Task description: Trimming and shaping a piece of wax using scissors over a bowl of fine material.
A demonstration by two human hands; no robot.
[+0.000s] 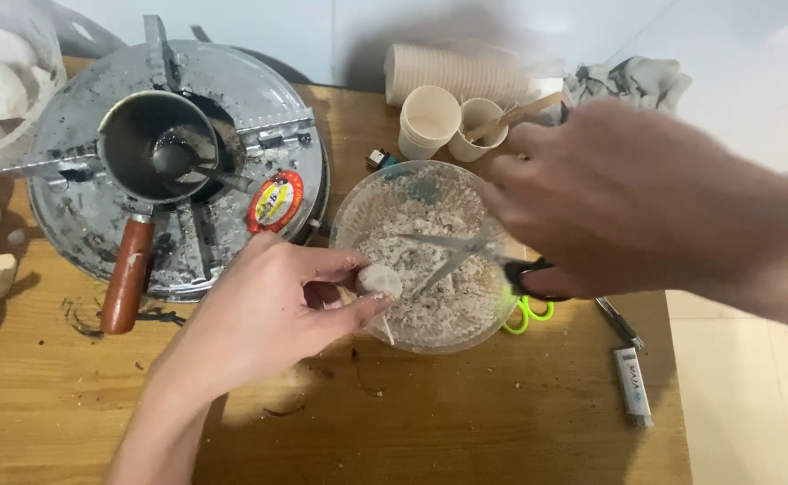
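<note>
Over a wooden tabletop [501, 422], the left hand [268, 314] pinches a small pale pouch [379, 280] at the clear bowl's [349, 211] nine o'clock rim; the right hand [618, 198] grips open scissors [466, 254]. The pouch looks soft, light, best held by its neck.

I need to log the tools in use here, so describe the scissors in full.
The scissors have pale metal blades and dark handles with a bright green inner edge. The blades are open, pointing left and down over the clear bowl of crumbly pale-brown bits. The right hand holds the handles, fingers partly hiding them. The blade tips come close to the small whitish lump pinched in the left hand; whether they touch it cannot be told.
</note>
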